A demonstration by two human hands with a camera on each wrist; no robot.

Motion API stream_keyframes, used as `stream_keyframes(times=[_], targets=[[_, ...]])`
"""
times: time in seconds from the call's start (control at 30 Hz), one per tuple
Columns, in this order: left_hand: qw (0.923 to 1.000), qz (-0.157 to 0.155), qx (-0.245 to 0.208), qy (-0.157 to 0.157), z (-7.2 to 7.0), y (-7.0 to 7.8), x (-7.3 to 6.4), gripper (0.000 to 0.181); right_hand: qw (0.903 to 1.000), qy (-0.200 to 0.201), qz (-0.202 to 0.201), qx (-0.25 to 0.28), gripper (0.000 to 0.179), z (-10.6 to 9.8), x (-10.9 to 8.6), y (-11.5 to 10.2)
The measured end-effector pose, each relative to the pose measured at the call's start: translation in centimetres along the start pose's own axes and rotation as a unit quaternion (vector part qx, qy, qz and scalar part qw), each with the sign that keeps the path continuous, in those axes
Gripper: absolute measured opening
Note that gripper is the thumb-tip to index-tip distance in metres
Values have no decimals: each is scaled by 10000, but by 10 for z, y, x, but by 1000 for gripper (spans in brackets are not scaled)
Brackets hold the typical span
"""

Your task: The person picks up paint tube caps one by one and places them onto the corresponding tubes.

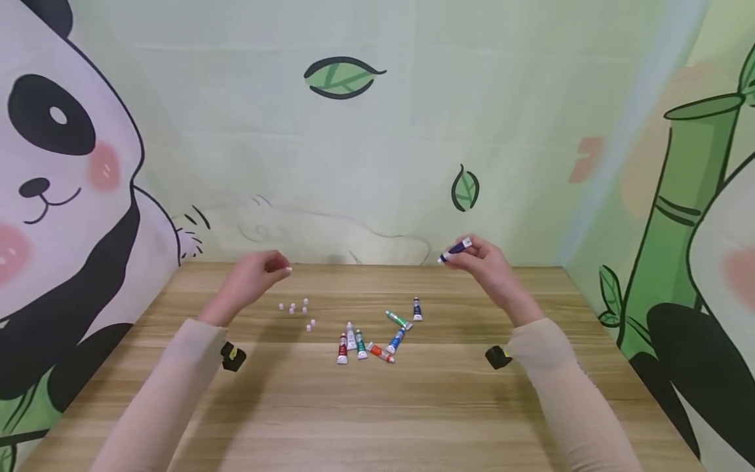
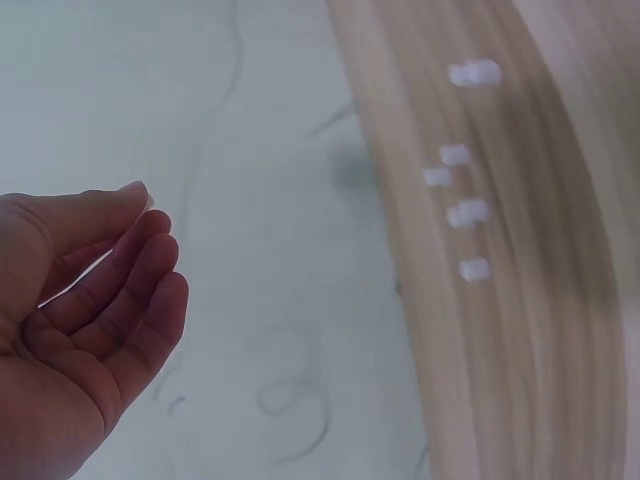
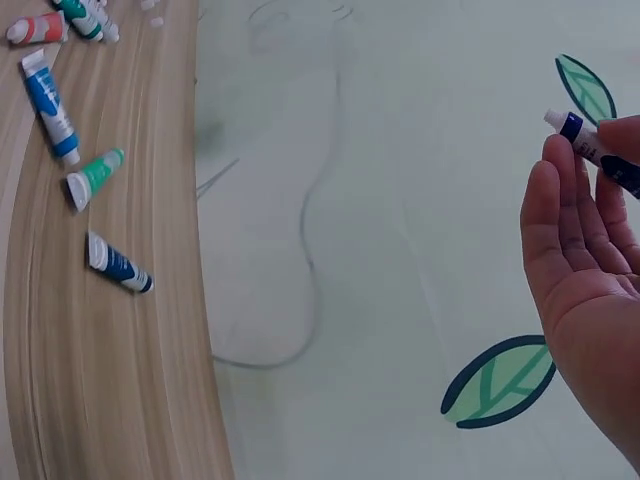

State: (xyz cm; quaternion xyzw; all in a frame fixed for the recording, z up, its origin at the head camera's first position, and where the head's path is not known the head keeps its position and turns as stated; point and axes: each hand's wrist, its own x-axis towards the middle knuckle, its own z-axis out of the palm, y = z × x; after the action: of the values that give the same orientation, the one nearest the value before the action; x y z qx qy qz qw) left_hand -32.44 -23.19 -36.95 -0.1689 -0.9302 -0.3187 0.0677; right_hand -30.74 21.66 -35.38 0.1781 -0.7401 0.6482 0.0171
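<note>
My left hand [image 1: 255, 278] is raised over the back left of the table and pinches a small white cap [image 1: 289, 269] between thumb and fingertip. Only a sliver of that cap shows in the left wrist view. At the back right, my right hand [image 1: 486, 265] holds up a dark blue paint tube [image 1: 457, 250] between thumb and fingers. Its white nozzle [image 3: 554, 119] is bare and points left. Below the left hand, several loose white caps [image 1: 291, 309] lie scattered on the wood. The hands are well apart.
Several paint tubes lie mid-table: red [image 1: 343, 349], white [image 1: 350, 335], dark green [image 1: 361, 345], orange [image 1: 380, 353], blue [image 1: 396, 341], light green [image 1: 399, 320] and a small navy one [image 1: 417, 309]. A printed cloth backdrop [image 1: 377, 144] rises behind the table [image 1: 366, 413].
</note>
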Motion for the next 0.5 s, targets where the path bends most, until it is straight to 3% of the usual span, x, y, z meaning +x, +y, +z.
stream_keyframes(times=[0.13, 0.33, 0.5], targets=[[9996, -34, -215, 168, -2, 12, 2, 23, 9998, -3, -105, 147, 12, 5, 0, -6], [9977, -92, -594, 312, -1, 35, 2, 26, 9962, -12, -232, 842, 13, 17, 0, -12], [9955, 134, -828, 429, 4, 57, -2, 25, 9912, -11, -345, 1279, 16, 31, -6, -16]])
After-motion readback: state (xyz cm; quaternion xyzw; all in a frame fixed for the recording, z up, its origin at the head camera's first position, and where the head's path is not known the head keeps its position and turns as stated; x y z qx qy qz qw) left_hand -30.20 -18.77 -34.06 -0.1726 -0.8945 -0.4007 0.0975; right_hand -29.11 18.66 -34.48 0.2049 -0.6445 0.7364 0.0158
